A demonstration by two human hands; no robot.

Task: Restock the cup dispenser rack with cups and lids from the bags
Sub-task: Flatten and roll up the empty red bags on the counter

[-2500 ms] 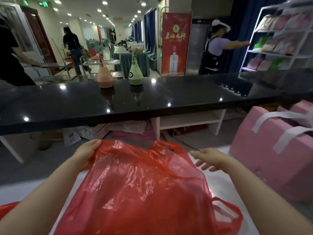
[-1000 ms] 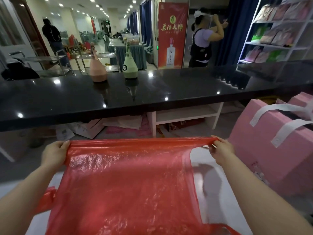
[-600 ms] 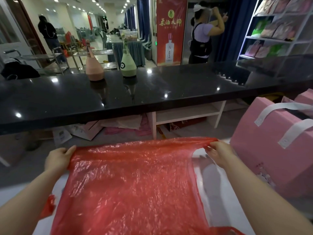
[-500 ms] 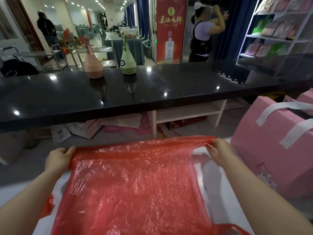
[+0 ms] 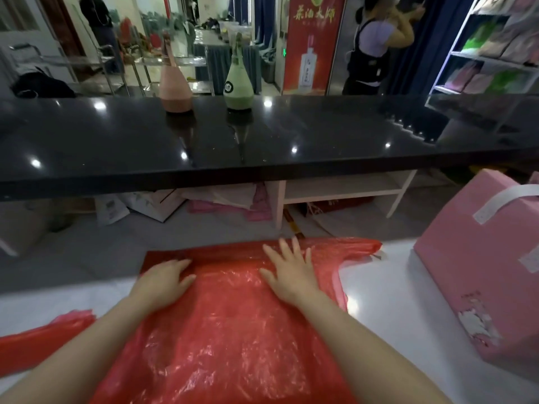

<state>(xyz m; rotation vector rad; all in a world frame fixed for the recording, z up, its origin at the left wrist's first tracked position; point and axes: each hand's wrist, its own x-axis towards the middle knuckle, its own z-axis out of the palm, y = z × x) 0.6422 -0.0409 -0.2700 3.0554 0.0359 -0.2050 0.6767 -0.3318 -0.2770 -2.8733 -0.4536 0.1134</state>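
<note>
The red bag (image 5: 233, 330) lies flat on the white bench (image 5: 393, 301), its far end reaching the bench's far edge, one handle (image 5: 361, 247) trailing toward the pink box (image 5: 481, 287) at the right edge. It looks empty, thin, very light, limp and slick, likely to slide or tear if tugged; the handle or a pinched edge seems the best hold. The left hand (image 5: 163, 279) and right hand (image 5: 287, 272) press it palm-down, fingers spread, gripping nothing. No cups or rack are visible.
</note>
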